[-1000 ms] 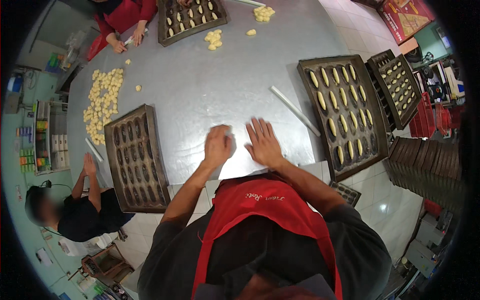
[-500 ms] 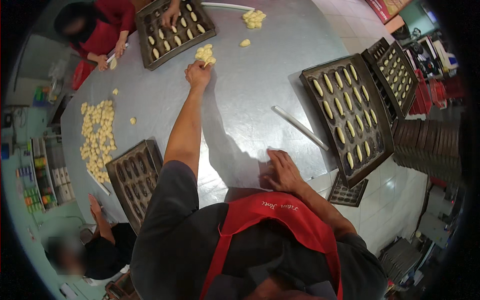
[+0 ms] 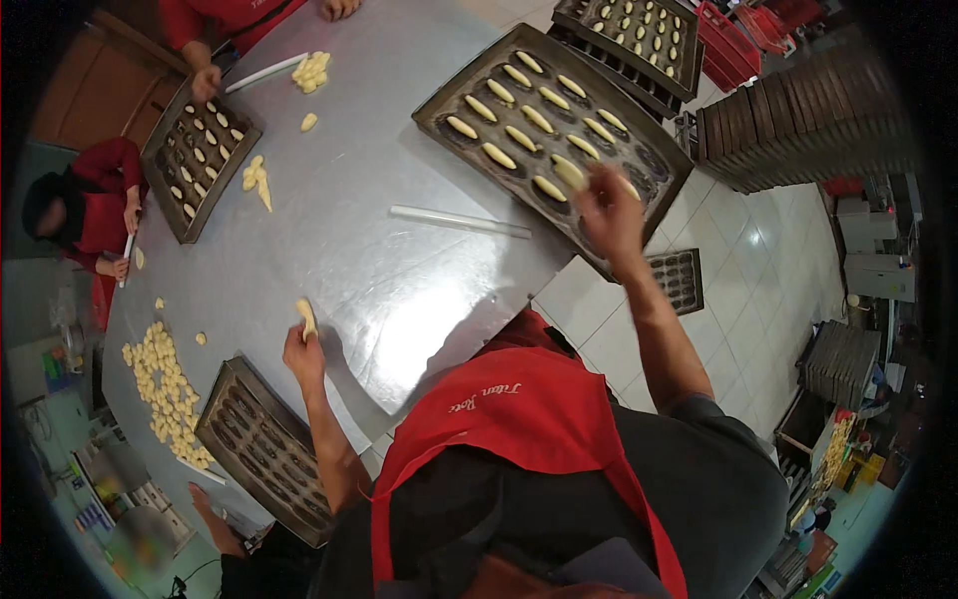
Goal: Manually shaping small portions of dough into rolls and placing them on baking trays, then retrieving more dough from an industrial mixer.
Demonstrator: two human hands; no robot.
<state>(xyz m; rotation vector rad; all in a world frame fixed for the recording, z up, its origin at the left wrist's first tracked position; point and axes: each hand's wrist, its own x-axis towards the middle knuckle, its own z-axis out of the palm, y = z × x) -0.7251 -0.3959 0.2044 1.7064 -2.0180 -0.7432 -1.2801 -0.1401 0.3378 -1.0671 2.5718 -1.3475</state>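
Observation:
My left hand is closed on a soft strip of pale yellow dough, raised over the steel table. My right hand is over the large dark moulded tray, among long pieces of dough; its fingers are blurred, so I cannot tell whether they grip the piece beside them. A clear tube lies just left of that tray. A small cluster of dough lies farther forward on the table.
Co-workers stand at the left and far edges, one partly seen at lower left. A filled tray, an unfilled tray and many dough balls are on the table. Tray stacks stand at right; another tray is below on tiles.
My left hand reached to the far dough cluster and has drawn back with a strip of dough. My right hand rose from the table onto the right tray. The view swung rightward.

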